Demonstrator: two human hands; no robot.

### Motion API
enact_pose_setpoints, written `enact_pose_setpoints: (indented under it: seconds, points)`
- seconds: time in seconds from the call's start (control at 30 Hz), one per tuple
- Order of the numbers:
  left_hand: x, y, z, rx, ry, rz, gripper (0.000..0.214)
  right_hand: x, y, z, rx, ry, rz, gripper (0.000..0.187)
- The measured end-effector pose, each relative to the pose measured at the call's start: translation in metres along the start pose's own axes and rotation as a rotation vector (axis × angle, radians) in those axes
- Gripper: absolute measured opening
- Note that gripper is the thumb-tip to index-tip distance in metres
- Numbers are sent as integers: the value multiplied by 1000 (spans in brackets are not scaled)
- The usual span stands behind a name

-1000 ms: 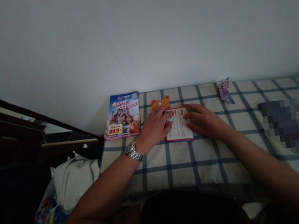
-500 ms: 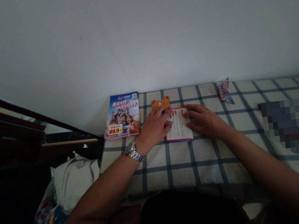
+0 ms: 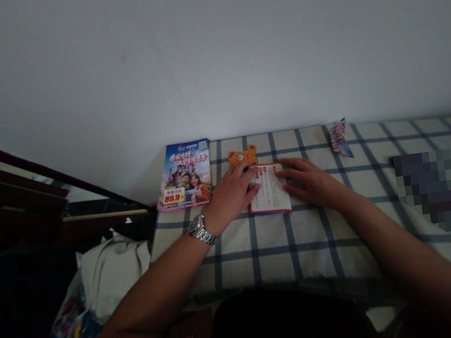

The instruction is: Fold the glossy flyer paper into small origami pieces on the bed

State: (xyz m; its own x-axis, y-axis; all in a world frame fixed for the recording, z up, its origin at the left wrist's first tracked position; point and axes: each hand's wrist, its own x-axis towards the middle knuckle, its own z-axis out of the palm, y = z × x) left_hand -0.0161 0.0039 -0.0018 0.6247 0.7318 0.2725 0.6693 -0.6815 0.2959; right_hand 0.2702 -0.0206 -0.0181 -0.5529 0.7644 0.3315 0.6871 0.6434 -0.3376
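While both hands (image 3: 232, 192) (image 3: 310, 184) touch the paper (image 3: 271, 193), loosely spread | white, red-edged, red-labelled, small dark print

Both hands (image 3: 232, 191) (image 3: 312, 182) palm-down, loosely splayed

This looks like a lived-in room, in a home or perhaps a dormitory. A checked cloth (image 3: 276, 265) covers a surface, whether bed or table I cannot tell, against a plain pale wall (image 3: 209, 54), with dark wooden furniture (image 3: 6, 191) and a whitish bag (image 3: 112, 274) at the left.
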Motion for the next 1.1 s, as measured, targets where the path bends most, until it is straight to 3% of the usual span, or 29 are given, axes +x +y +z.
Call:
enact_pose_setpoints:
  seconds: [0.6, 0.87, 0.97, 1.1]
  points:
    - [2, -3, 0, -53, 4, -14, 44, 0, 3, 2, -6, -1, 7, 31]
    - [2, -3, 1, -37, 67, -30, 46, 1, 3, 2, 35, 17, 49, 31]
    - [1, 1, 1, 23, 67, 44, 39, 2, 3, 2, 45, 20, 57, 32]
    - [1, 12, 6, -8, -25, 286, 29, 1, 4, 2, 49, 30, 48, 31]
